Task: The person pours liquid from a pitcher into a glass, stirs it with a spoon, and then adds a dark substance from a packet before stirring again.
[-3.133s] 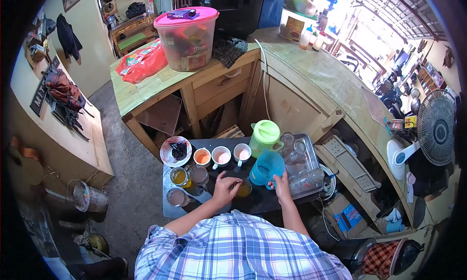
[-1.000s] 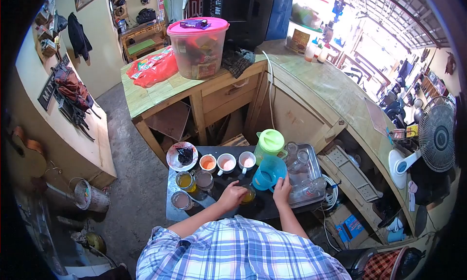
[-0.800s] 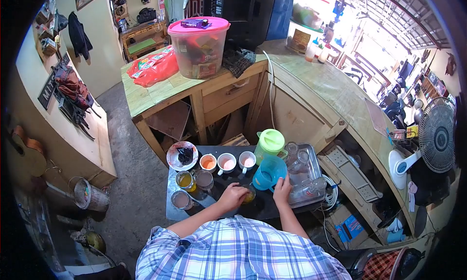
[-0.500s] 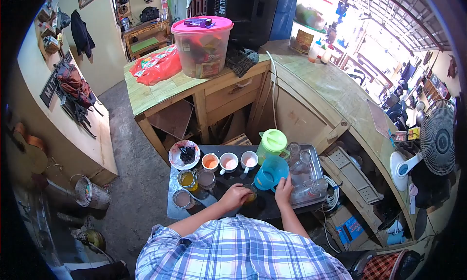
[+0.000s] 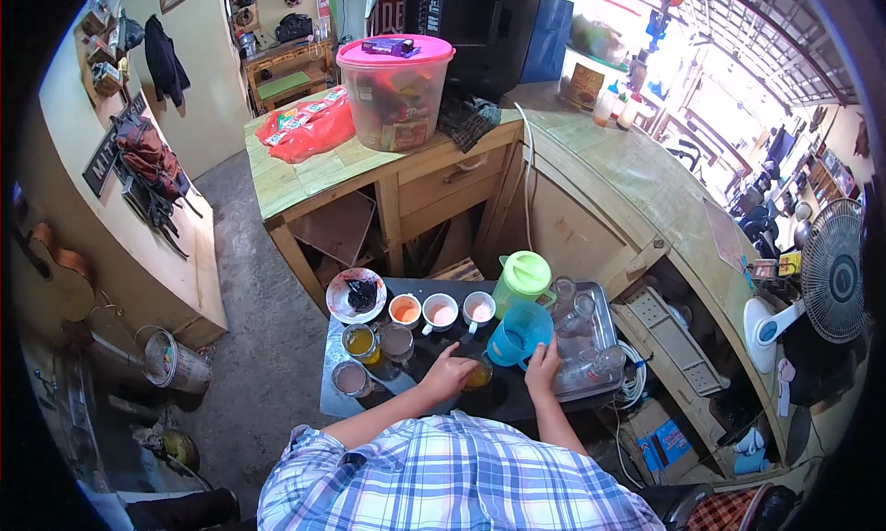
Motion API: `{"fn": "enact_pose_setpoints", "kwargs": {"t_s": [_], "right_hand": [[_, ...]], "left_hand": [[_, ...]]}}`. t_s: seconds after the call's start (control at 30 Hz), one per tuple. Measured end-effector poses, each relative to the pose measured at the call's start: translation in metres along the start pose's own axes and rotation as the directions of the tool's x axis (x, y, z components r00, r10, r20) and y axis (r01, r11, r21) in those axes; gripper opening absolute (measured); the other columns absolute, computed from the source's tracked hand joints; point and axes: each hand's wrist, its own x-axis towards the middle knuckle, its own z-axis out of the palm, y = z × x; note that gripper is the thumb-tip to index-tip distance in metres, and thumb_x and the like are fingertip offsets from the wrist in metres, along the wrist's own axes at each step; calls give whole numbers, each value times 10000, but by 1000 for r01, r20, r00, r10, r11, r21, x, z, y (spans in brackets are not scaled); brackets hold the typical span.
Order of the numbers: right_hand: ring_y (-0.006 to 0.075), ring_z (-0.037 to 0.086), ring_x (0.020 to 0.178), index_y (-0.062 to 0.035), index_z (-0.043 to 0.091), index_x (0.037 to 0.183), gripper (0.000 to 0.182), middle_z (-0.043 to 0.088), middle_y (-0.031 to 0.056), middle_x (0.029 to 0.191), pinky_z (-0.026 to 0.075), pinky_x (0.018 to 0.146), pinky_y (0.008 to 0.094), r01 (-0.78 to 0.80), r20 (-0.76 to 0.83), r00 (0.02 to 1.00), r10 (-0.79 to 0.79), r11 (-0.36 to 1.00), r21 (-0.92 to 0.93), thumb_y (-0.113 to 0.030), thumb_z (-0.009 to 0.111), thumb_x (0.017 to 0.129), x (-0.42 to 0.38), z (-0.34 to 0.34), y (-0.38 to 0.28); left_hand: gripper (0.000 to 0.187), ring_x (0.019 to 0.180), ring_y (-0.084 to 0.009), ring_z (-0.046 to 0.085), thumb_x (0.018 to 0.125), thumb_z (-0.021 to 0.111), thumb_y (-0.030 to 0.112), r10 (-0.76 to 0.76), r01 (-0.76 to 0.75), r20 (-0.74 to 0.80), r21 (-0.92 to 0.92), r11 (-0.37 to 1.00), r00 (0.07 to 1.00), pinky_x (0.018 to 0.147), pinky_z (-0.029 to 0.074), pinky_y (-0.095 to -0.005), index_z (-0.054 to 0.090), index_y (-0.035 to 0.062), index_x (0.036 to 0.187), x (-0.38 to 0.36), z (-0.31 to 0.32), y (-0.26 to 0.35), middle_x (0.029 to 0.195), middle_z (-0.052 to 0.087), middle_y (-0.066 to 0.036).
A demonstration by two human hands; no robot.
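My right hand (image 5: 542, 369) is closed around the handle of a translucent blue pitcher (image 5: 519, 334), which stands on the dark low table. Beside it, my left hand (image 5: 447, 375) has its index finger stretched out and is next to a glass (image 5: 479, 375) of yellowish liquid; its other fingers are partly hidden. Beyond the hands are a cup with orange contents (image 5: 404, 309) and two white cups (image 5: 440, 311) (image 5: 479, 308) with pale pink contents. Farther left are a glass of yellow drink (image 5: 361, 344) and two glasses of greyish-brown drink (image 5: 397, 343) (image 5: 352, 378).
A green lidded pitcher (image 5: 524, 277) stands behind the blue one. At the right, a metal tray (image 5: 604, 323) holds several clear glasses. A stained bowl (image 5: 341, 300) with a black bag sits at the far left corner. Wooden counters (image 5: 397, 176) border the back and right.
My left hand has shifted slightly back from the top of the yellowish glass, and its index finger now stretches out. My right hand stays on the blue pitcher. The view has shifted slightly.
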Motion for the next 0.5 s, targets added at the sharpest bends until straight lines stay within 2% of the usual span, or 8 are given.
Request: {"fn": "enact_pose_setpoints", "kwargs": {"t_s": [0.07, 0.1, 0.17, 0.2, 0.27, 0.3, 0.37, 0.5], "right_hand": [[441, 635, 937, 38, 461, 1327, 475, 635, 301, 1044, 487, 791, 481, -9, 5, 1000, 9, 1000, -24, -155, 462, 894, -1, -1, -3], [441, 635, 937, 38, 461, 1327, 475, 635, 301, 1044, 487, 791, 481, -9, 6, 1000, 9, 1000, -23, -155, 462, 894, -2, -4, -10], [435, 647, 900, 48, 467, 1320, 472, 646, 296, 1006, 495, 771, 478, -145, 71, 987, 147, 989, -33, -156, 468, 894, -1, -10, -28], [435, 647, 900, 48, 467, 1320, 472, 646, 296, 1006, 495, 771, 478, -143, 73, 987, 145, 989, -33, -156, 468, 894, -1, -8, -22], [427, 659, 852, 47, 473, 1316, 468, 657, 290, 953, 503, 740, 474, 69, -46, 996, -72, 996, -52, -152, 475, 893, -1, 0, -3], [427, 659, 852, 47, 473, 1316, 468, 657, 290, 953, 503, 740, 474, 73, -42, 996, -75, 996, -50, -152, 475, 893, -2, 1, 3], [373, 630, 669, 54, 479, 1300, 441, 646, 243, 805, 478, 635, 454, 3, -25, 1000, -5, 998, -64, -174, 453, 924, -2, 5, 15], [369, 633, 670, 56, 479, 1301, 439, 648, 248, 826, 483, 641, 454, 25, -27, 999, -26, 999, -29, -175, 454, 928, -3, 1, 0]], "left_hand": [[208, 867, -237, 677, 802, 646, 102, 16, -22, -39, -148, 989, 999, 1023, 396, -487, 646, 83, 1009, -2, 10, -4, 897, 698, -79], [208, 867, -237, 677, 802, 646, 102, 15, -21, -40, -147, 989, 999, 1023, 396, -487, 646, 83, 1009, -2, 9, -3, 897, 698, -79], [217, 865, -240, 679, 795, 652, 99, 3, -1, 15, -132, 991, 1000, 1034, 392, -501, 650, 81, 1011, 1, 3, 2, 897, 701, -85], [217, 865, -240, 679, 795, 652, 99, 1, 1, 12, -132, 991, 1000, 1034, 392, -501, 650, 81, 1011, 1, 1, 2, 897, 701, -85], [215, 863, -244, 680, 792, 658, 96, 0, 2, 46, -38, 999, 999, 1029, 402, -498, 658, 80, 1006, 1, -2, 2, 896, 704, -91], [215, 863, -244, 680, 792, 658, 96, -4, 5, 43, -36, 999, 999, 1029, 402, -498, 658, 80, 1006, -1, 1, 0, 896, 704, -91], [194, 858, -244, 678, 797, 650, 96, -1, 1, 4, -124, 992, 1000, 1042, 395, -491, 663, 75, 990, -1, 8, -5, 884, 702, -93], [191, 850, -243, 677, 802, 640, 88, -31, 35, 30, -173, 984, 999, 1046, 393, -484, 670, 79, 990, 2, -1, 2, 888, 702, -95]]}}
